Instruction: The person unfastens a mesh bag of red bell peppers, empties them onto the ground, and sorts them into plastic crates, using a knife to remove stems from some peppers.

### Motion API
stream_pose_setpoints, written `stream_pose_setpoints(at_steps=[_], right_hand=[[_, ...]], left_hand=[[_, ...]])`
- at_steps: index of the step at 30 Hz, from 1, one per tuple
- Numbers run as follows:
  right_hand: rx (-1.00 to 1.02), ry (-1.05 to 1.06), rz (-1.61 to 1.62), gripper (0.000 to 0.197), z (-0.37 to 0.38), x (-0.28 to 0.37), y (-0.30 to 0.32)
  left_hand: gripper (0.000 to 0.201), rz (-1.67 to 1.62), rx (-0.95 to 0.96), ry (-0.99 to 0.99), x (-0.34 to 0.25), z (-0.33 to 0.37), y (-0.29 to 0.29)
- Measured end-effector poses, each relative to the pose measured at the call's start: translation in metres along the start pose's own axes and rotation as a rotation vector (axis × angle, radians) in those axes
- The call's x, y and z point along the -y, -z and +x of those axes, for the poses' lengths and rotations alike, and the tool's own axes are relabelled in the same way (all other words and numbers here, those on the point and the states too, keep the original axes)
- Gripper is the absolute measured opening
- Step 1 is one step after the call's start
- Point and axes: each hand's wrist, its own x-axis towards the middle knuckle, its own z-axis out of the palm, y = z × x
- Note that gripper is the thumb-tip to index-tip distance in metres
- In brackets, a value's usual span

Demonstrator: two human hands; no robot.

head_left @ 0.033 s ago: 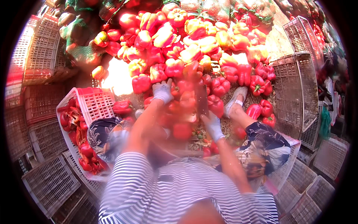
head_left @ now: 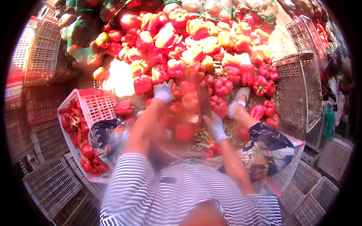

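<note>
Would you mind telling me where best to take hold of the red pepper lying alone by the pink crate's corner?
Grip the red pepper across its broad body, coming from above. It lies on its side on the ground beside the pink crate, top clear, probably wide enough for a full-hand grasp.

Produce market sorting spot: heaped bell peppers (head_left: 196, 52), stacked plastic crates (head_left: 298, 90).

Green net sacks (head_left: 77, 39) of produce sit in the upper left of the frame, with more net sacks (head_left: 241, 9) along the top edge. No labels, signs or screens show anywhere.
</note>
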Motion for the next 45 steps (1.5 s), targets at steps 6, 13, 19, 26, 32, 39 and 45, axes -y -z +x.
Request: stream_pose_setpoints(at_steps=[6, 13, 19, 26, 32, 39, 45], right_hand=[[-0.131, 0.175, -0.097, 0.032, 0.011, -0.018, -0.005], [-0.321, 0.593, -0.205, 0.036, -0.033, 0.061, -0.005], [-0.355, 0.912, -0.455, 0.032, -0.059, 0.082, -0.011], [-0.180, 0.588, -0.687, 0.026, -0.004, 0.057, -0.024], [0.215, 0.370, 0.065, 0.034, -0.007, 0.070, -0.004], [0.174, 0.113, 0.444, 0.027, -0.021, 0.076, -0.014], [-0.237, 0.416, -0.536, 0.031, 0.015, 0.061, 0.014]], left_hand=[[0.070, -0.491, 0.045, -0.026, 0.017, -0.007, 0.014], [0.063, -2.222, 0.345, -0.019, -0.003, -0.053, 0.019], [0.063, -2.503, 0.491, -0.082, -0.023, -0.091, 0.021], [0.058, -2.296, 0.310, -0.255, -0.032, -0.112, 0.035], [0.049, -2.375, 0.287, -0.202, 0.000, -0.083, 0.000], [0.053, -2.004, -0.027, -0.370, -0.017, -0.097, 0.028], [0.055, -1.921, 0.064, -0.322, -0.014, -0.084, 0.045]])
